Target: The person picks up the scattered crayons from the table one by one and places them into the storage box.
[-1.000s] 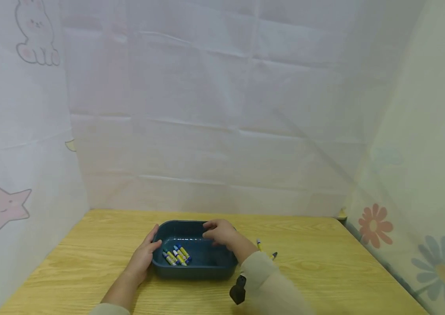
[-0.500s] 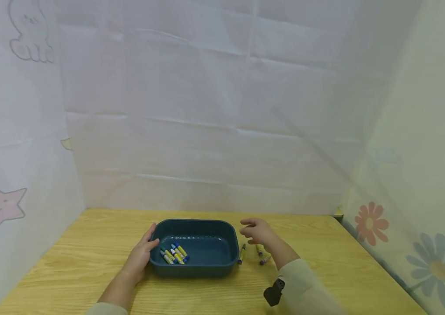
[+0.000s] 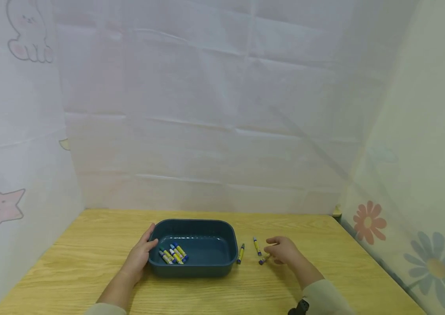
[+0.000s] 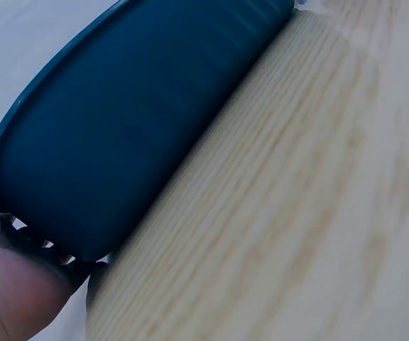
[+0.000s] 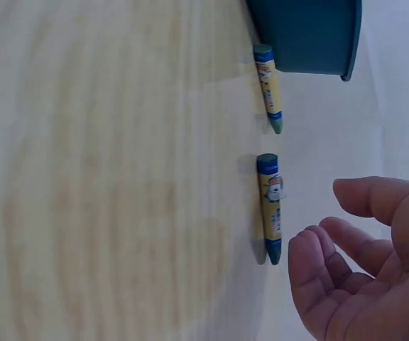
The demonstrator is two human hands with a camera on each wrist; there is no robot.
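Three loose crayons are seen on the wooden table [image 3: 68, 262], right of the blue bin [image 3: 206, 269]: one crayon beside the bin [image 3: 240, 253], a middle crayon [image 3: 257, 246], and a third crayon [image 3: 263, 260] at the right hand [image 3: 283, 251]. That hand's fingers are loosely curved and nothing is held; whether the third crayon is touched cannot be told. The bin's left end is held by the left hand [image 3: 139, 258]. Several crayons in the bin [image 3: 173, 254] are noted.
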